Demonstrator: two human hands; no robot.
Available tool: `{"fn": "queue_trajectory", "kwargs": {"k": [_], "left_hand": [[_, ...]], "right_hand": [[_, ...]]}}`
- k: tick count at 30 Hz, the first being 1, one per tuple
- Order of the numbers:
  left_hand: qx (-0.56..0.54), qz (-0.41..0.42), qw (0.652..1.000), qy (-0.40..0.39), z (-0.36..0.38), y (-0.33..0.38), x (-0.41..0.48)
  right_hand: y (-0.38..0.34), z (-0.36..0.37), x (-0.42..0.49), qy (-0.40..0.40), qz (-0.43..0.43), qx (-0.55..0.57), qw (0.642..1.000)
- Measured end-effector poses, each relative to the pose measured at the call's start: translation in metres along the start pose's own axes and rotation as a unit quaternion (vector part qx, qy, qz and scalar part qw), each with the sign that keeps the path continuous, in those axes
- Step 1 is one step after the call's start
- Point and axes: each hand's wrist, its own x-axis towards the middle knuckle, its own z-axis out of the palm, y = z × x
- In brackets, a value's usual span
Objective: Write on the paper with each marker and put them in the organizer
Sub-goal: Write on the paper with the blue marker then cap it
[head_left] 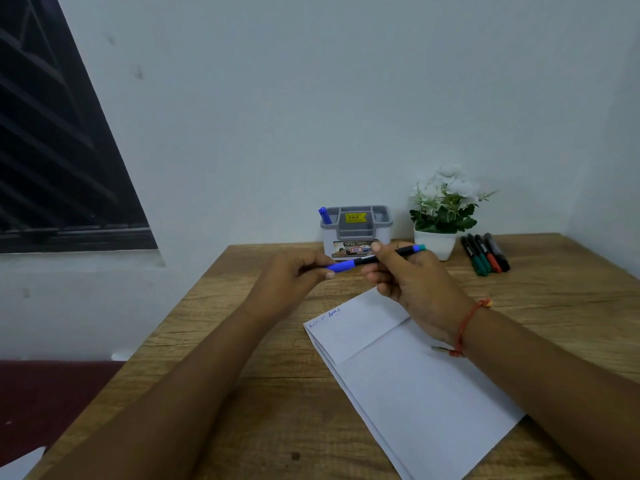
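Note:
Both hands hold one blue-capped marker (367, 260) level above the table, in front of the organizer. My left hand (294, 275) pinches its blue cap end; my right hand (412, 282) grips the black barrel, whose teal tail sticks out to the right. The grey and white organizer (356, 230) stands at the back of the table with one blue marker (324, 215) upright in its left compartment. A folded white paper (408, 375) lies under my right wrist, with small blue writing near its top left corner. Several more markers (485, 252) lie side by side at the back right.
A white pot of white flowers (441, 216) stands right of the organizer, next to the lying markers. The wooden table (242, 358) ends at the left over a dark red floor. A white wall rises behind, with a dark window (52, 150) at the left.

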Motion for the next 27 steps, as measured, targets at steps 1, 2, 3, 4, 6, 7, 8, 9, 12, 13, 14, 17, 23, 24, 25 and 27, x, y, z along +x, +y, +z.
{"fn": "queue_trajectory", "kwargs": {"k": [1,2,3,4,6,7,8,9,12,13,14,17,23,24,25,27], "left_hand": [[-0.010,-0.005,1.000,-0.002,0.000,0.001,-0.001],[-0.023,-0.009,1.000,-0.005,0.000,0.001,-0.001],[-0.038,-0.014,0.999,-0.003,0.000,0.001,-0.002],[-0.056,-0.019,0.998,0.001,-0.001,0.001,-0.002],[-0.100,-0.037,0.994,0.014,-0.002,0.002,-0.002],[-0.120,-0.042,0.992,0.021,-0.002,0.003,-0.002],[-0.136,-0.043,0.989,0.031,-0.001,0.004,-0.002],[-0.153,-0.044,0.986,0.048,0.000,0.006,-0.002],[-0.190,-0.044,0.969,0.152,-0.001,0.011,0.004],[-0.185,-0.042,0.963,0.191,-0.003,0.012,0.007],[-0.168,-0.037,0.959,0.225,-0.005,0.013,0.012],[-0.106,-0.013,0.953,0.284,-0.012,0.018,0.032],[-0.007,0.021,0.955,0.296,-0.019,0.024,0.085],[0.015,0.020,0.957,0.290,-0.017,0.022,0.093],[0.038,0.020,0.959,0.281,-0.014,0.020,0.099],[0.082,0.017,0.963,0.258,-0.007,0.015,0.109]], "right_hand": [[0.000,-0.001,0.000,-0.003,0.001,0.001,1.000],[0.000,-0.001,0.001,-0.005,0.003,0.005,1.000],[0.000,0.000,0.001,-0.007,0.008,0.012,1.000],[-0.001,0.000,0.001,-0.009,0.018,0.027,0.999],[-0.002,-0.001,0.002,-0.017,0.054,0.075,0.996],[-0.004,-0.001,0.002,-0.027,0.073,0.103,0.992],[-0.005,-0.002,0.003,-0.035,0.087,0.128,0.987],[-0.005,-0.002,0.004,-0.038,0.096,0.145,0.984],[-0.002,-0.002,0.006,-0.009,0.079,0.079,0.994],[0.000,-0.003,0.005,0.007,0.054,0.009,0.998],[0.003,-0.006,0.005,0.017,0.018,-0.076,0.997],[0.011,-0.012,0.004,-0.006,-0.105,-0.314,0.944],[0.021,-0.017,0.012,-0.036,-0.202,-0.513,0.834],[0.022,-0.017,0.012,-0.037,-0.207,-0.526,0.824],[0.021,-0.018,0.012,-0.038,-0.213,-0.536,0.816],[0.019,-0.018,0.011,-0.043,-0.222,-0.550,0.804]]}}
